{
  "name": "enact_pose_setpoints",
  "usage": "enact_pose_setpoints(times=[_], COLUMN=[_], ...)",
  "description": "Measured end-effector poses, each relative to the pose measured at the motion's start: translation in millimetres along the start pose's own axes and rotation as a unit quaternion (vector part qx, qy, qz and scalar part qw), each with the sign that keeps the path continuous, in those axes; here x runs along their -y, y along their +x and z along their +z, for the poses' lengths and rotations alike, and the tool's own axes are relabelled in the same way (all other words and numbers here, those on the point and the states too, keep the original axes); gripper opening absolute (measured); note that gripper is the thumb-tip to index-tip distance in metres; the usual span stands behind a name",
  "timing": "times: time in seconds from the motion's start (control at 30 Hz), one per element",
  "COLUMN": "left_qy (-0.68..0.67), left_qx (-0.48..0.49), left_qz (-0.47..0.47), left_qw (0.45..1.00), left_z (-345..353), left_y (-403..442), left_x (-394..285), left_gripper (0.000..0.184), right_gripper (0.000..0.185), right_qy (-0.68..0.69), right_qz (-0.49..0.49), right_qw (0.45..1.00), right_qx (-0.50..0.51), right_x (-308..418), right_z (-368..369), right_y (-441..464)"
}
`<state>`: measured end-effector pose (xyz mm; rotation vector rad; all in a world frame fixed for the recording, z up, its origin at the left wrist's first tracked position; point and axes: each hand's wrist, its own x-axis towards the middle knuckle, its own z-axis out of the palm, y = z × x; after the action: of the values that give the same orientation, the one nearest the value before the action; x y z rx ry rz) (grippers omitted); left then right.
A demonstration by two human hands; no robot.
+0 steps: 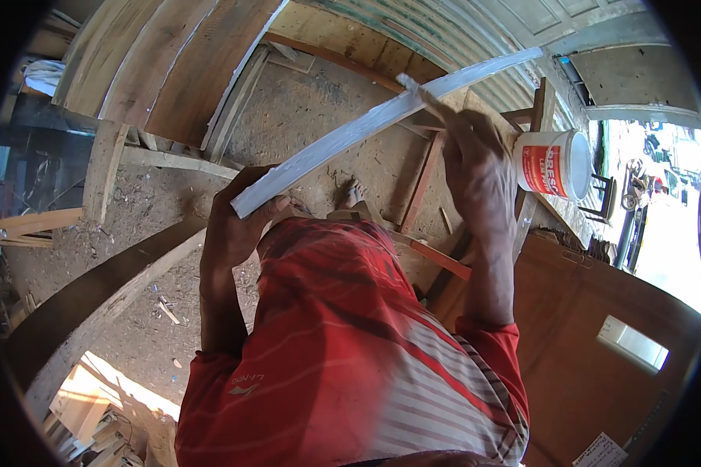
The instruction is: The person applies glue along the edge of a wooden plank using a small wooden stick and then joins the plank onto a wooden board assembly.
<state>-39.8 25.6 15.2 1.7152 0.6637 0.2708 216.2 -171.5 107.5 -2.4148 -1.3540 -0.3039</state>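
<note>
A long wooden strip with a wet-looking white coat on its upper face runs slanting from my left hand up to the far right. My left hand is closed around its near end. In my right hand is a thin flat stick, its whitish tip at the strip's coated face past the middle. Whether the tip touches the strip I cannot tell. A white bucket with a red label stands just right of my right hand.
Wide boards with white lines along their edges lie at the upper left. A thick curved timber is at the left, and a brown door panel at the lower right. Scraps litter the dirt floor.
</note>
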Motion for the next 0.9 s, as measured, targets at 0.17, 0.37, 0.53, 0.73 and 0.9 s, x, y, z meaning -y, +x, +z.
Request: enact_pose_setpoints(times=[0.17, 0.37, 0.53, 0.73, 0.9], left_qy=[-0.023, 0.051, 0.099, 0.07, 0.058], left_qx=[-0.001, -0.049, -0.063, -0.08, -0.053], left_qz=[0.009, 0.042, 0.002, -0.011, 0.001], left_qw=[1.0, 0.997, 0.993, 0.994, 0.997], left_z=[0, 11, 14, 9, 8], left_y=[-4, -8, -8, -9, -4], left_x=[4, 21, 4, 25, 31], left_gripper=[0.039, 0.037, 0.036, 0.042, 0.041], right_gripper=[0.032, 0.048, 0.054, 0.06, 0.06], right_qy=[-0.005, 0.04, 0.111, 0.119, 0.133], right_qz=[0.064, 0.1, 0.079, 0.094, 0.126], right_qw=[0.998, 0.991, 0.984, 0.979, 0.971], right_qx=[-0.002, -0.077, -0.119, -0.136, -0.154], right_x=[-17, -31, -19, -15, -25], right_z=[7, 17, 15, 22, 11], right_y=[13, -28, -38, -55, -62])
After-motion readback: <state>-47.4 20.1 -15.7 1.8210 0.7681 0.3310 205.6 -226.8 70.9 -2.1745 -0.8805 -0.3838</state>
